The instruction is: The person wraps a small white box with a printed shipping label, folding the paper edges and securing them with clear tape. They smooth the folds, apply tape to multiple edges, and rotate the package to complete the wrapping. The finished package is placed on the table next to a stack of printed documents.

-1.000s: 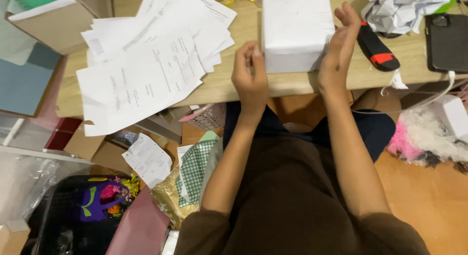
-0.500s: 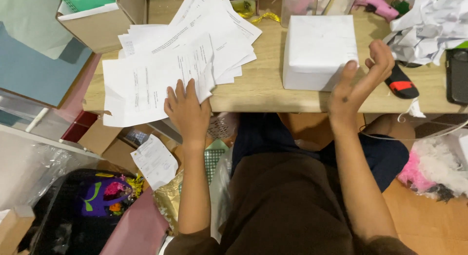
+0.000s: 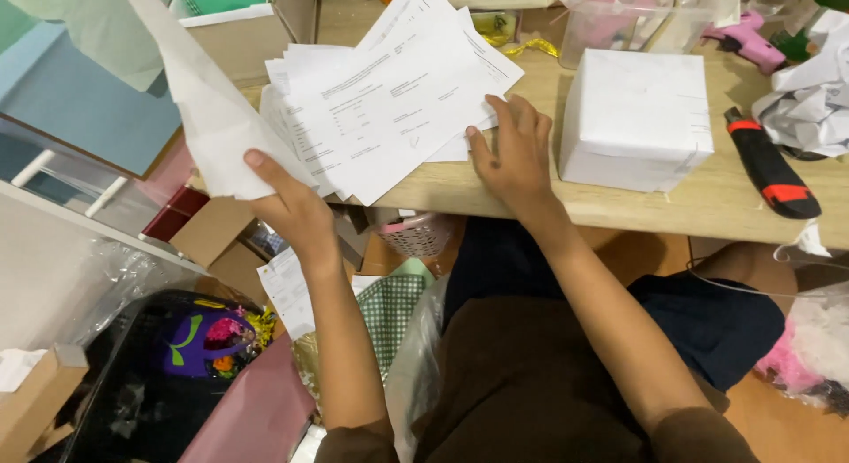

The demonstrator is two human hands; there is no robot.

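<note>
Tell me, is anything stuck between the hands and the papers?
No, nothing visible is. The left hand already grips a lifted white sheet, and the right hand lies flat on the paper stack. The white box sits apart, beside it.

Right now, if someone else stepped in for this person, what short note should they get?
Left hand: lifting one white sheet off the table's left edge.
Right hand: flat on the lower right edge of the spread printed papers, pinning them.
White-wrapped box sits untouched to the right, a black-and-red utility knife beyond it.
Done: one sheet raised.
Left: the other papers lie fanned on the wooden table.
</note>
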